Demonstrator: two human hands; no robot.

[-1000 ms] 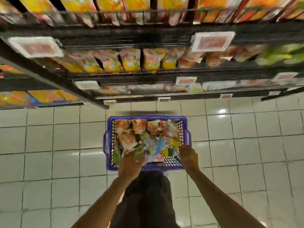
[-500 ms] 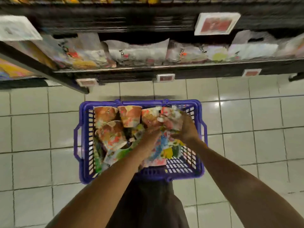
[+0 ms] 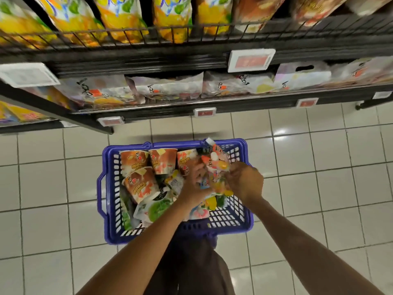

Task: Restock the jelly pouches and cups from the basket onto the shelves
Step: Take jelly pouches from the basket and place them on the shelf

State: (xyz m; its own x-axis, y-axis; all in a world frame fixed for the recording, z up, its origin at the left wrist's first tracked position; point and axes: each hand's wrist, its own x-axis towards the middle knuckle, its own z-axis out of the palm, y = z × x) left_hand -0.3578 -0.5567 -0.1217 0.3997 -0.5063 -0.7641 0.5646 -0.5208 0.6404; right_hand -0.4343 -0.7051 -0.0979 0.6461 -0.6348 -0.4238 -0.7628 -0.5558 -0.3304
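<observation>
Early stage, I judge: blue slotted plastic basket on the floor sits heaped with orange printed cups, while left hand and right hand, fingers curled, pinch one multicoloured spouted jelly pouch over its far right corner, not yet at the black metal shelf.

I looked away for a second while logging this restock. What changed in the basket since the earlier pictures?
Both hands moved from the near rim of the basket to its far right. The right hand now pinches a spouted jelly pouch, lifted toward the far rim; the left hand touches it, grip unclear. Basket and cups stayed put.
</observation>
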